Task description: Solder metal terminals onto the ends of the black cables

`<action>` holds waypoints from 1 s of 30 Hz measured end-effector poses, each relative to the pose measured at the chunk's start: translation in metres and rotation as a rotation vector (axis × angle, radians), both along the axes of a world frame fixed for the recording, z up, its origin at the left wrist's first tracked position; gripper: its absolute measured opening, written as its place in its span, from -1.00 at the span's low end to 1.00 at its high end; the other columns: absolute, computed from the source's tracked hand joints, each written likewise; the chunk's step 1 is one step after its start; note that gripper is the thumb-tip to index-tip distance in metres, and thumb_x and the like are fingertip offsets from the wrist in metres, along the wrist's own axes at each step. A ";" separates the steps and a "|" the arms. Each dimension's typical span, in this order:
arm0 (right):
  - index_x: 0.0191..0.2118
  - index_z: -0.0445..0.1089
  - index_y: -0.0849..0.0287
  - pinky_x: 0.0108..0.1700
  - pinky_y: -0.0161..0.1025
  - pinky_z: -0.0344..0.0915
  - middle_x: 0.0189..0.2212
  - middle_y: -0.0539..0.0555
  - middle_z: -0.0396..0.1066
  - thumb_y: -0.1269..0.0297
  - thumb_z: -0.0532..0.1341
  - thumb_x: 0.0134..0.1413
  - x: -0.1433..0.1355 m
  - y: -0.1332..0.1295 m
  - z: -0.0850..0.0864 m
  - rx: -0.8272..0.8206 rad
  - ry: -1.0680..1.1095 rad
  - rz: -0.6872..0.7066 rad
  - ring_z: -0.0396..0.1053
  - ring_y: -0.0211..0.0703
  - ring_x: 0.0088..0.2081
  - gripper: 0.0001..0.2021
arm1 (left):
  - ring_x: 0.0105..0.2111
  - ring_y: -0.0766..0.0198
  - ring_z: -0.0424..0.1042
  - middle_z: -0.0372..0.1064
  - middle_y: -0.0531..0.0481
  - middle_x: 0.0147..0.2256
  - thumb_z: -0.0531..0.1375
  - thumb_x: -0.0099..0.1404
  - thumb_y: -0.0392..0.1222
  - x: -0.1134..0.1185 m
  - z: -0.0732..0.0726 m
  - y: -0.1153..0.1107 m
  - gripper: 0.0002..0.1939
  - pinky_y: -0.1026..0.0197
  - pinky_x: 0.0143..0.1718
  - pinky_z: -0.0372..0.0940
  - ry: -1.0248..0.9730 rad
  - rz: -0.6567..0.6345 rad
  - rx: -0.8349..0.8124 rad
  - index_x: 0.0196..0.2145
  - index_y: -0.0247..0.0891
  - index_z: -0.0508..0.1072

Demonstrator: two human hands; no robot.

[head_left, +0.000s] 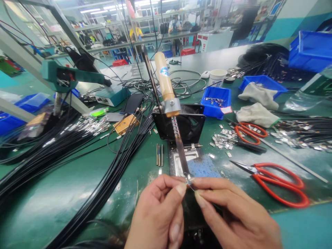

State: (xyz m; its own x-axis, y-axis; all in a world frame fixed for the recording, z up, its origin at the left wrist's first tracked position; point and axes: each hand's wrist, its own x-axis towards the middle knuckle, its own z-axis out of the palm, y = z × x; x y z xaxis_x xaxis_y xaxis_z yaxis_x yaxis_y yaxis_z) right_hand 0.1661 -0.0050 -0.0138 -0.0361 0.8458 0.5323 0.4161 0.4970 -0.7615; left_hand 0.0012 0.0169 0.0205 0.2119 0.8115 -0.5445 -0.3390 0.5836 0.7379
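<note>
1. Small shiny part [189,180] is sitting at soldering iron [182,157] tip, between my two hands.
2. My left hand [159,209] is pinching, thumb to index; can't tell on what.
3. My right hand [234,209] is clamping thin wire [192,187], thumb and index.
4. Blue sponge [207,168] is lying just beyond; large red-handled scissors [259,169] right, black cables [100,193] left.

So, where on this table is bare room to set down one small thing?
One bare patch of green table lies between the black cable bundle and the left hand. Another lies between the right hand and the large scissors. It is crowded beyond these scissors, with metal pieces and smaller scissors.
</note>
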 end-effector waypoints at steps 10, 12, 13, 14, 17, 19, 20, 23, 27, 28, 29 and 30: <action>-0.21 0.55 0.14 0.00 -0.53 0.48 -0.17 0.01 0.64 0.58 0.31 0.14 -0.003 0.006 0.007 -0.001 0.026 -0.032 0.62 -0.32 -0.15 -0.80 | -0.86 0.57 -0.13 0.11 0.29 -0.84 0.29 0.36 -0.14 0.002 0.005 0.004 -0.85 0.55 -0.87 -0.01 0.026 0.017 -0.014 -0.35 -0.24 0.49; -0.24 0.57 0.16 -0.01 -0.57 0.47 -0.20 0.01 0.65 0.58 0.31 0.12 -0.004 0.009 0.010 0.010 0.033 -0.041 0.62 -0.34 -0.18 -0.81 | -0.85 0.56 -0.13 0.10 0.29 -0.83 0.29 0.36 -0.14 0.001 0.005 0.004 -0.85 0.54 -0.86 -0.01 0.030 0.020 -0.008 -0.34 -0.24 0.49; -0.25 0.58 0.17 -0.02 -0.59 0.46 -0.21 0.01 0.65 0.58 0.30 0.12 -0.005 0.009 0.011 0.018 0.039 -0.046 0.63 -0.35 -0.19 -0.82 | -0.85 0.56 -0.13 0.10 0.30 -0.83 0.29 0.36 -0.14 0.001 0.006 0.004 -0.85 0.54 -0.86 -0.01 0.033 0.022 -0.004 -0.34 -0.24 0.49; -0.26 0.58 0.17 -0.02 -0.60 0.46 -0.22 0.01 0.65 0.58 0.30 0.11 -0.005 0.010 0.011 0.021 0.046 -0.045 0.62 -0.36 -0.19 -0.82 | -0.85 0.57 -0.13 0.10 0.30 -0.83 0.28 0.36 -0.14 0.001 0.006 0.005 -0.85 0.54 -0.86 -0.01 0.035 0.019 0.000 -0.34 -0.24 0.49; -0.23 0.57 0.17 0.02 -0.58 0.45 -0.18 0.02 0.64 0.59 0.30 0.12 -0.005 0.009 0.011 -0.001 0.050 -0.035 0.62 -0.35 -0.16 -0.81 | -0.85 0.57 -0.13 0.10 0.30 -0.83 0.28 0.37 -0.14 0.002 0.008 0.005 -0.84 0.54 -0.86 -0.01 0.042 0.012 0.002 -0.34 -0.24 0.48; -0.22 0.57 0.17 0.04 -0.57 0.44 -0.16 0.02 0.64 0.58 0.31 0.13 -0.005 0.008 0.010 -0.018 0.047 -0.031 0.61 -0.34 -0.13 -0.82 | -0.85 0.57 -0.14 0.10 0.30 -0.82 0.27 0.37 -0.14 0.002 0.009 0.006 -0.85 0.54 -0.86 -0.01 0.057 0.012 -0.002 -0.34 -0.24 0.48; -0.22 0.57 0.17 0.04 -0.57 0.44 -0.16 0.02 0.64 0.57 0.31 0.13 -0.005 0.008 0.010 -0.020 0.048 -0.033 0.61 -0.35 -0.14 -0.82 | -0.84 0.57 -0.14 0.10 0.30 -0.82 0.27 0.38 -0.14 0.002 0.009 0.007 -0.85 0.54 -0.86 -0.01 0.063 0.015 0.002 -0.34 -0.24 0.48; -0.24 0.58 0.17 0.00 -0.60 0.45 -0.20 0.01 0.65 0.57 0.31 0.12 -0.007 0.009 0.011 -0.005 0.052 -0.043 0.62 -0.36 -0.17 -0.82 | -0.84 0.57 -0.14 0.09 0.30 -0.82 0.25 0.38 -0.15 0.003 0.011 0.008 -0.85 0.54 -0.85 -0.01 0.078 0.015 0.003 -0.34 -0.24 0.47; -0.23 0.57 0.15 -0.03 -0.52 0.50 -0.18 0.02 0.65 0.57 0.31 0.13 -0.006 0.009 0.010 -0.014 0.041 -0.045 0.62 -0.30 -0.17 -0.82 | -0.83 0.57 -0.15 0.09 0.31 -0.81 0.24 0.40 -0.16 0.003 0.015 0.008 -0.86 0.53 -0.84 -0.02 0.093 -0.001 -0.005 -0.32 -0.24 0.46; -0.22 0.57 0.15 -0.03 -0.49 0.51 -0.17 0.03 0.64 0.56 0.31 0.14 -0.005 0.008 0.010 -0.023 0.036 -0.041 0.62 -0.29 -0.16 -0.82 | -0.83 0.57 -0.16 0.08 0.31 -0.81 0.24 0.40 -0.16 0.003 0.015 0.007 -0.86 0.53 -0.84 -0.02 0.095 -0.001 -0.003 -0.32 -0.24 0.46; -0.21 0.57 0.14 -0.03 -0.48 0.52 -0.16 0.03 0.64 0.56 0.31 0.14 -0.005 0.008 0.009 -0.030 0.030 -0.034 0.62 -0.28 -0.15 -0.82 | -0.83 0.57 -0.16 0.08 0.31 -0.81 0.23 0.40 -0.17 0.003 0.016 0.007 -0.86 0.53 -0.84 -0.02 0.097 -0.002 -0.002 -0.32 -0.24 0.46; -0.20 0.57 0.15 -0.03 -0.48 0.52 -0.16 0.04 0.64 0.56 0.31 0.14 -0.005 0.008 0.009 -0.034 0.034 -0.033 0.62 -0.28 -0.15 -0.81 | -0.82 0.56 -0.17 0.08 0.31 -0.81 0.23 0.40 -0.16 0.003 0.016 0.006 -0.86 0.53 -0.84 -0.02 0.098 -0.001 -0.001 -0.33 -0.24 0.45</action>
State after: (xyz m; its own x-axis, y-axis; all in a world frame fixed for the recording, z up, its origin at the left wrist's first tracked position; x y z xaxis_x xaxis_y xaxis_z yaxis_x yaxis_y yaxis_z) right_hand 0.1610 0.0030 -0.0050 0.0099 0.8638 0.5037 0.4051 0.4570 -0.7918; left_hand 0.0046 0.0230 0.0366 0.1587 0.8106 -0.5637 -0.2647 0.5850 0.7666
